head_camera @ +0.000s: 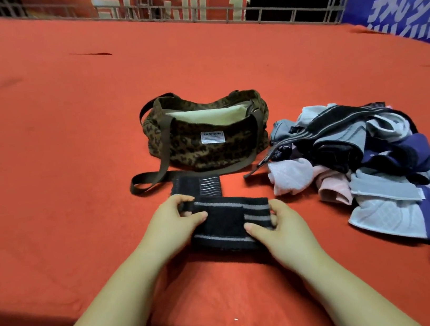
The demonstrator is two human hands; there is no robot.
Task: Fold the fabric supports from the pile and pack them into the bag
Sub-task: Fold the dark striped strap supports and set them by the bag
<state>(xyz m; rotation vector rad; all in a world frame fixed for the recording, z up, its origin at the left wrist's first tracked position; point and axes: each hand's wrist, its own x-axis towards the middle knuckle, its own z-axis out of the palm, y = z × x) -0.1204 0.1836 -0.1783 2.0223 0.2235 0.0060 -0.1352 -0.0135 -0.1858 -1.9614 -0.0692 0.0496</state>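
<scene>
On the red cloth (pixel 65 128) before us lies a black fabric support (pixel 227 221) with grey stripes, and we hold it at both ends. Our left hand (pixel 177 218) pinches its left end: the thumb lies on top of the fabric near the middle, and the fingers curl round the far left corner, one fingertip showing above the black edge. Our right hand (pixel 275 226) grips the right end, thumb pressed flat on the upper face beside the grey stripes, the other fingers wrapped round the right edge and partly hidden under it. The support lies mostly flat between the two hands, touching the cloth along its near edge.

Just beyond it, touching its far left corner, a second black strip (pixel 197 186) with thin pale lines lies flat. Past that sits the leopard-print bag (pixel 206 147), mouth open toward us, pale lining showing, a white label on its front, and its brown strap (pixel 152 177) looped on the cloth to the left. To the right lies the pile (pixel 368 163) of grey, navy, black and pink supports, near the bag's right side and well apart from our right hand.
</scene>
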